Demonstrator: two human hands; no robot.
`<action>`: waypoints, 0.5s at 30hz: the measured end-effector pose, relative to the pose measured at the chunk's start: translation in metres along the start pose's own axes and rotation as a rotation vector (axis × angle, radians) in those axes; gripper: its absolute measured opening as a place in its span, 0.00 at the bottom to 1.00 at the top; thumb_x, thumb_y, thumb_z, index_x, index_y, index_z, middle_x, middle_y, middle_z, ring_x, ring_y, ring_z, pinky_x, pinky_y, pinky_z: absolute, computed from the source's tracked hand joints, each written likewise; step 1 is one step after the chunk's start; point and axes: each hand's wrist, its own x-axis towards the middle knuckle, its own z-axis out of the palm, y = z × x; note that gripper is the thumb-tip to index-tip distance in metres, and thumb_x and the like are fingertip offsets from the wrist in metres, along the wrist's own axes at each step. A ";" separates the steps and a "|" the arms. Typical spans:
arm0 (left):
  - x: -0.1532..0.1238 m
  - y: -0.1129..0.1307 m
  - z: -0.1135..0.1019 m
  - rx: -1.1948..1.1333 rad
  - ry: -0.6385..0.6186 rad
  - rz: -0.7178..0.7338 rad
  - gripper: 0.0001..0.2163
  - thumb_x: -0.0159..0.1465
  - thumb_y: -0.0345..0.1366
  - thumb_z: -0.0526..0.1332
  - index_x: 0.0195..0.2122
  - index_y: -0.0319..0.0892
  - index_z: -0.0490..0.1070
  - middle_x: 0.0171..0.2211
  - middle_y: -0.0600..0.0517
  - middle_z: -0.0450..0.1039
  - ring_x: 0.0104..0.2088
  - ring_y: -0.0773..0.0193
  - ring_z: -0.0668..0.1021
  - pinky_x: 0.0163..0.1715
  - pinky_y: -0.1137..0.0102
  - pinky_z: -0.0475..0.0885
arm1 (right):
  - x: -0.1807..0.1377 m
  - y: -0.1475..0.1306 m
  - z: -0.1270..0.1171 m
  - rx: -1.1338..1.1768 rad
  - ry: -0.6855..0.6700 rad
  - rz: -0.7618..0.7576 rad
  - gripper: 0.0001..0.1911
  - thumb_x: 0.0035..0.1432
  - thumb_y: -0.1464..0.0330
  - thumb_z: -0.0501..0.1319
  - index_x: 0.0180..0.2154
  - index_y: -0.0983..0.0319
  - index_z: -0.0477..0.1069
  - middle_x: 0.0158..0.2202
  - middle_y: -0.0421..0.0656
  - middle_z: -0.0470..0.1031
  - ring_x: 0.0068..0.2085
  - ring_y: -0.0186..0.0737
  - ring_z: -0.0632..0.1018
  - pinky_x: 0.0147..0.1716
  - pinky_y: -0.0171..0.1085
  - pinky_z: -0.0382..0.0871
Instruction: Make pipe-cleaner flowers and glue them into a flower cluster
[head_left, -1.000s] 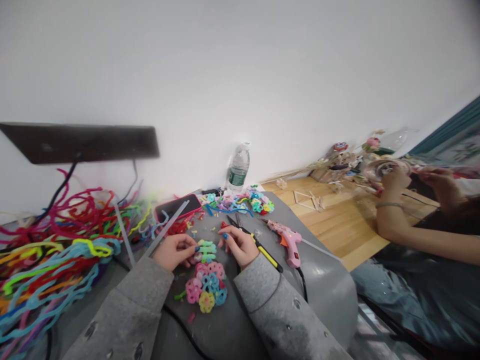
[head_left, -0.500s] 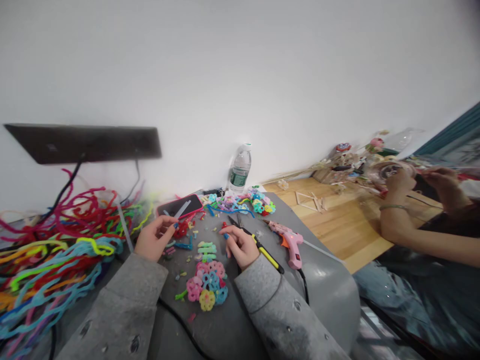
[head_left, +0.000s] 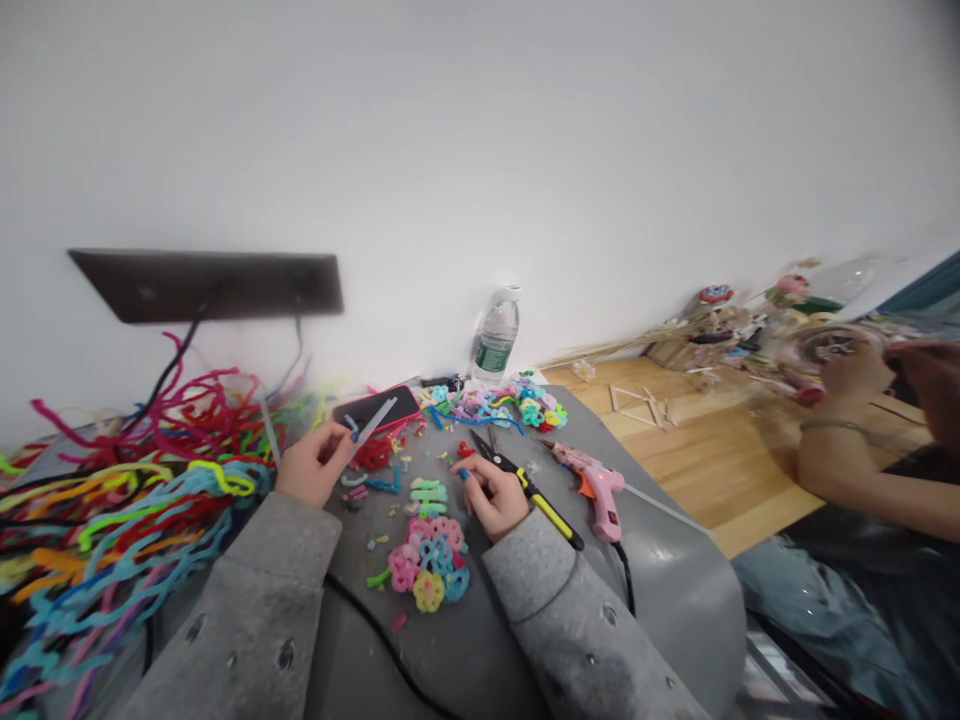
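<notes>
My left hand [head_left: 315, 465] is closed, fingertips pinched at the near edge of a phone [head_left: 375, 405] with a red case. A pale translucent strip [head_left: 377, 418] and a short light-blue piece [head_left: 352, 422] lie across the phone by those fingertips. Curled above the grey tabletop, my right hand [head_left: 495, 495] has thumb and index finger close together. What either pinch holds is too small to see. Between and below my hands are short green pipe-cleaner pieces [head_left: 428, 495] and a cluster of pink, blue and yellow pipe-cleaner flowers [head_left: 429, 560]. Yellow-black pliers [head_left: 544, 505] lie beside my right hand.
Loose pipe cleaners [head_left: 165, 520] heap at the left. A pink glue gun [head_left: 600, 485] with its cord lies right of the pliers. A water bottle [head_left: 496, 338] and more pipe-cleaner flowers [head_left: 544, 405] stand at the back. Another person's hands [head_left: 862, 375] work at the wooden table [head_left: 697, 450].
The view has turned slightly left, so everything sits further right in the picture. My left hand has drawn back a little from the phone. My right hand stays near the pliers.
</notes>
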 end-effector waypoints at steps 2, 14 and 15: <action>-0.001 0.000 0.001 0.047 -0.066 0.041 0.09 0.54 0.42 0.57 0.27 0.41 0.70 0.16 0.58 0.60 0.19 0.68 0.65 0.23 0.74 0.59 | 0.000 0.001 0.001 0.013 0.010 0.000 0.13 0.59 0.66 0.50 0.36 0.63 0.71 0.12 0.34 0.63 0.13 0.30 0.64 0.16 0.30 0.57; 0.004 -0.007 -0.011 0.321 -0.431 -0.009 0.10 0.51 0.44 0.57 0.23 0.42 0.70 0.10 0.61 0.51 0.15 0.69 0.60 0.19 0.75 0.54 | -0.001 0.006 0.002 0.045 0.023 0.000 0.13 0.60 0.65 0.50 0.36 0.64 0.71 0.11 0.33 0.61 0.13 0.30 0.64 0.15 0.29 0.57; 0.005 -0.007 -0.011 0.374 -0.481 -0.003 0.10 0.51 0.43 0.58 0.23 0.42 0.70 0.12 0.60 0.57 0.17 0.68 0.64 0.21 0.75 0.57 | -0.001 0.007 0.002 0.039 0.027 0.001 0.14 0.60 0.64 0.50 0.35 0.64 0.71 0.11 0.33 0.61 0.13 0.30 0.64 0.15 0.29 0.57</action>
